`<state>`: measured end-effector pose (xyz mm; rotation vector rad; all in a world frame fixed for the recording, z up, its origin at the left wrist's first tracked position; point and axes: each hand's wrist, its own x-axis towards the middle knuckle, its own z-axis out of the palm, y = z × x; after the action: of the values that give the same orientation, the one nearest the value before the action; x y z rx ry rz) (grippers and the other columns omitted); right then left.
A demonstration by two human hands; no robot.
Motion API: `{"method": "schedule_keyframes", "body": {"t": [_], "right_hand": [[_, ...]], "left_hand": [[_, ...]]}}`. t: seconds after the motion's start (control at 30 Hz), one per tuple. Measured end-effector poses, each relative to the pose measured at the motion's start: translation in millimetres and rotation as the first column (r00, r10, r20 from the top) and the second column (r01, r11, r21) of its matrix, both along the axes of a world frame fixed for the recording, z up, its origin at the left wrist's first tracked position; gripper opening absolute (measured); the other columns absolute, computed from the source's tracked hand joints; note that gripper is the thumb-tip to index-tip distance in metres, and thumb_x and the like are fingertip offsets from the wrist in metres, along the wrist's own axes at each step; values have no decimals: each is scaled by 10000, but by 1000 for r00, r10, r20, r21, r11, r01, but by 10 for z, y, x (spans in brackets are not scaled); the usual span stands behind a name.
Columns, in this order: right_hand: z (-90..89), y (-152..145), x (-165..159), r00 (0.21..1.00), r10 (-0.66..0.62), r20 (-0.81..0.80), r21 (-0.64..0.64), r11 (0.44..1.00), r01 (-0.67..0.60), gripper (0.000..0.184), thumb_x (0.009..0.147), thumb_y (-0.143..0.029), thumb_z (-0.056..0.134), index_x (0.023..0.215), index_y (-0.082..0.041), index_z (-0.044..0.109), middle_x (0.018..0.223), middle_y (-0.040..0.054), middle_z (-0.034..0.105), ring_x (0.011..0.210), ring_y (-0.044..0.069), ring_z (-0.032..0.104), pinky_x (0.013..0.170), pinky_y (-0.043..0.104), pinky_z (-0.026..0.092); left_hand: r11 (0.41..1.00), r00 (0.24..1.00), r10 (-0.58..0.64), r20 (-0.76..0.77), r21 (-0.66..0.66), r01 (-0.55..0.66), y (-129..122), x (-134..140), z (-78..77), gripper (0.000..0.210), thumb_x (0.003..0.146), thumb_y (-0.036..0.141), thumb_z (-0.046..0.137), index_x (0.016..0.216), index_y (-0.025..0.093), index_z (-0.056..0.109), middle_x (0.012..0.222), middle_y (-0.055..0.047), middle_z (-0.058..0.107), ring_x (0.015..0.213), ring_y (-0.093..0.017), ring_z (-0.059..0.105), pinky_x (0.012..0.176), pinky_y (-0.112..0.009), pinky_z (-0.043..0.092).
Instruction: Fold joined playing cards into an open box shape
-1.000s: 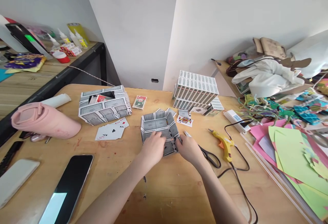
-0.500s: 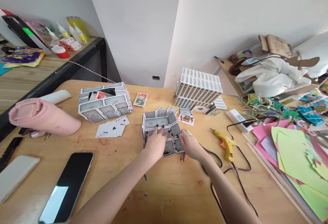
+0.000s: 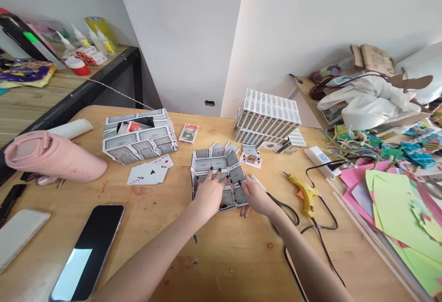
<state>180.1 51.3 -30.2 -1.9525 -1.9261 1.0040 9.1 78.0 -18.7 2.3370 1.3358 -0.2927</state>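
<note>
An open box made of grey-backed playing cards [image 3: 210, 164] lies in front of me on the table. My left hand [image 3: 209, 191] rests inside it, fingers spread and pressed on its inner surface. My right hand [image 3: 257, 195] grips the box's right side wall, thumb on the inner face and fingers beneath the outside. Behind the box are loose cards, among them a face card [image 3: 251, 160]. To the left stands a finished-looking card-covered box [image 3: 141, 137] with a slot in its top, and fanned cards [image 3: 149, 173] lie before it.
A yellow hot glue gun [image 3: 305, 194] with its black cable lies to the right, near a white power strip [image 3: 322, 161]. Stacked card packs [image 3: 267, 115] stand at the back. On the left are a pink bottle [image 3: 58, 157] and a phone [image 3: 89, 251]. Coloured paper [image 3: 397, 200] covers the right side.
Both hands keep nearly the same place on the box. The view has shifted slightly, moving the things on the left a little further left.
</note>
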Motion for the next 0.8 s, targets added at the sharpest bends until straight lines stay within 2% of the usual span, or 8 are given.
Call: {"method": "schedule_keyframes", "body": {"t": [0.13,0.3,0.37,0.43,0.6,0.73,0.8], "right_hand": [[2,-17,-18,997,-27,71,15,1000,26,157,901,-193,318,900,-173,474,829,53,588,777,158,576,673,245,404],[122,25,-40,996,14,84,-97,995,-6,218,919,-254,282,928,-161,478,857,59,596,648,135,584,562,229,393],[177,103,-95,984,31,173,-93,996,-15,212,916,-259,303,952,-148,480,840,74,607,662,152,597,555,233,389],[200,198,-178,949,8,314,-33,999,2,210,914,-244,314,1008,-127,462,822,103,619,708,188,611,568,253,392],[122,334,-313,908,12,419,1,1000,-13,278,938,-230,255,1076,-73,437,827,165,613,702,219,617,560,287,405],[55,311,-268,875,111,470,37,989,-145,309,918,-135,214,1023,-74,498,1038,242,547,700,199,607,580,310,425],[39,295,-243,880,120,459,51,986,-161,306,906,-122,228,1018,-74,508,1086,260,520,701,202,601,586,321,432]], "left_hand": [[1000,1000,-1,-8,2,2,-2,3,35,703,689,273,659,1340,260,393,1463,-110,298,1328,-388,225,913,-604,388],[1000,1000,-6,-27,-22,6,11,7,40,726,691,300,672,1351,270,372,1473,-114,274,1332,-391,214,918,-633,366],[1000,999,-12,-38,-27,11,18,6,32,746,683,319,686,1354,275,365,1476,-114,265,1336,-394,202,916,-648,355],[999,999,-18,-44,-36,16,24,3,27,760,677,331,697,1356,288,356,1480,-109,256,1339,-390,197,909,-654,355],[999,999,-16,-39,-43,15,34,-5,34,798,658,335,717,1360,308,337,1483,-101,252,1335,-388,207,893,-661,362],[998,999,-18,-48,-68,15,41,-4,51,802,654,332,719,1361,289,342,1491,-111,227,1340,-392,190,911,-646,358],[998,999,-17,-47,-67,14,40,-2,57,799,651,323,720,1358,281,350,1490,-114,230,1340,-392,189,918,-641,356]]}}
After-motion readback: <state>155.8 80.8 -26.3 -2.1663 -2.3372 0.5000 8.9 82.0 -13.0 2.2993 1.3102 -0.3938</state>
